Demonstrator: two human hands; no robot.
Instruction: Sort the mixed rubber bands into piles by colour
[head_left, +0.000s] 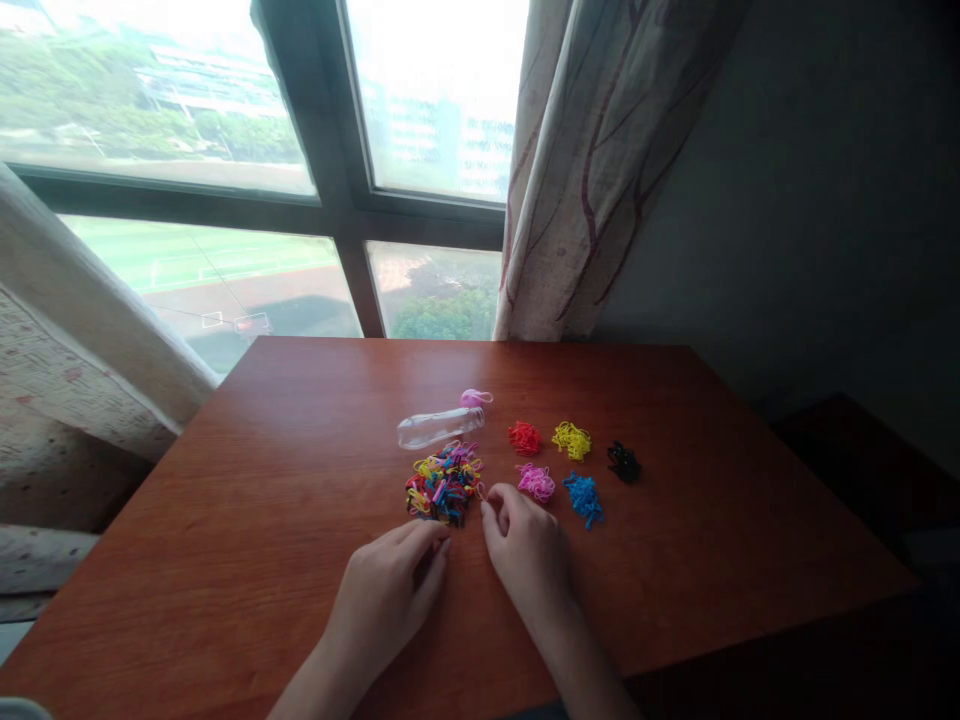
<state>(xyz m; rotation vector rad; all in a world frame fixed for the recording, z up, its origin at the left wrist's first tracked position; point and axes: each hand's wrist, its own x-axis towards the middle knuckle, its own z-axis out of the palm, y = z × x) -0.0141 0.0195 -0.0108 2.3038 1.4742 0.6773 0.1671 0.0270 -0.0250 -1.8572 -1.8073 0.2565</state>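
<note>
A mixed pile of small coloured elastic bands (pixel 444 485) lies on the brown wooden table (pixel 300 470). My right hand (pixel 525 535) is at the pile's right edge, with thumb and forefinger pinching a pinkish elastic band (pixel 481 491). Just in front of the pile is my left hand (pixel 390 580), its thumb and fingertips pressed together; whatever is between them is hidden. Single-colour heaps sit to the right: red bands (pixel 524 438), yellow bands (pixel 572 441), pink bands (pixel 535 482), blue bands (pixel 583 499) and black bands (pixel 623 462).
Behind the mixed pile a clear plastic bottle (pixel 439 428) lies on its side. A pink cap with a loop (pixel 474 398) is beside its neck. The table's far edge meets a window (pixel 345 210) with curtains (pixel 570 180). A white rim (pixel 22 709) shows at the lower left corner.
</note>
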